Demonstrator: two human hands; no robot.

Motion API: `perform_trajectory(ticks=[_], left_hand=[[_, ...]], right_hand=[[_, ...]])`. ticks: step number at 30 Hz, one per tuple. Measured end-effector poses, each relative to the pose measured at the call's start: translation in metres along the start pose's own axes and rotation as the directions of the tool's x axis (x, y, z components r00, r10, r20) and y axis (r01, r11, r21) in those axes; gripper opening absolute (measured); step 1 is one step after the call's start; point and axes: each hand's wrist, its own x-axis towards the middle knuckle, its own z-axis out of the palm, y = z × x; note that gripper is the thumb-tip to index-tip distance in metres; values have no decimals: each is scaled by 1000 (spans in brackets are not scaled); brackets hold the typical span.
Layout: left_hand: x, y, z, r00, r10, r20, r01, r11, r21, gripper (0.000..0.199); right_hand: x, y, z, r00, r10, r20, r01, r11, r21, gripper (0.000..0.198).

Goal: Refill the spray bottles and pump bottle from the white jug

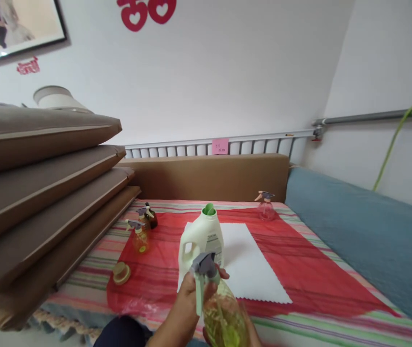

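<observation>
A clear spray bottle (pixel 226 318) with yellow-green liquid and a grey trigger head is held close to me, tilted. My left hand (pixel 188 293) is closed round its neck, just under the trigger head. Low on the bottle's body, my right hand (pixel 251 330) wraps the far side, its fingers mostly hidden. Right behind the trigger head stands a white jug (pixel 200 238) with a handle and an uncapped green spout. The jug rests partly on a white sheet (pixel 251 265). To the left lies a round beige cap (pixel 121 273).
Two amber spray bottles (pixel 141 241) and a dark bottle (pixel 152 218) stand at the left. A pink spray bottle (pixel 266 209) is at the back right. Red plastic (pixel 155 284) covers the striped cloth. Stacked cushions (pixel 47 168) rise on the left, a blue-covered side (pixel 358 231) on the right.
</observation>
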Motion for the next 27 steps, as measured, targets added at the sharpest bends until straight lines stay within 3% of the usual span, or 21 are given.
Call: perform_trajectory(ticks=[4, 6, 9, 11, 14, 17, 20, 23, 27], left_hand=[[1, -4, 2, 991, -11, -133, 1, 997, -77, 50], [2, -7, -4, 997, -13, -80, 1, 988, -155, 60], [7, -8, -13, 998, -65, 11, 66, 984, -168, 44], [12, -7, -14, 998, -53, -30, 47, 986, -162, 35], [16, -8, -8, 995, 27, -100, -51, 969, -242, 45], [15, -10, -4, 999, -28, -27, 19, 956, -293, 39], [12, -9, -6, 994, -100, -35, 89, 971, -223, 32], [9, -6, -8, 992, -61, -108, 44, 988, -149, 46], [6, -1, -9, 998, -62, 20, 65, 984, -164, 44]], right_hand=[[0, -1, 6, 999, -35, 9, 34, 996, 86, 29], [0, -1, 4, 999, -35, 13, 34, 997, 69, 32], [2, -1, -2, 999, -43, 34, 42, 999, 13, 35], [2, -1, -6, 998, -59, 32, 59, 998, 11, 34], [0, -4, -9, 998, -64, 20, 64, 997, 36, 29], [-3, -6, -9, 999, -44, 18, 43, 998, 35, 30], [-6, -5, -6, 998, -62, 11, 62, 998, 21, 30], [-7, -3, -3, 995, -97, -12, 97, 995, 16, 30], [-8, -1, -3, 992, -114, -44, 115, 993, 8, 33]])
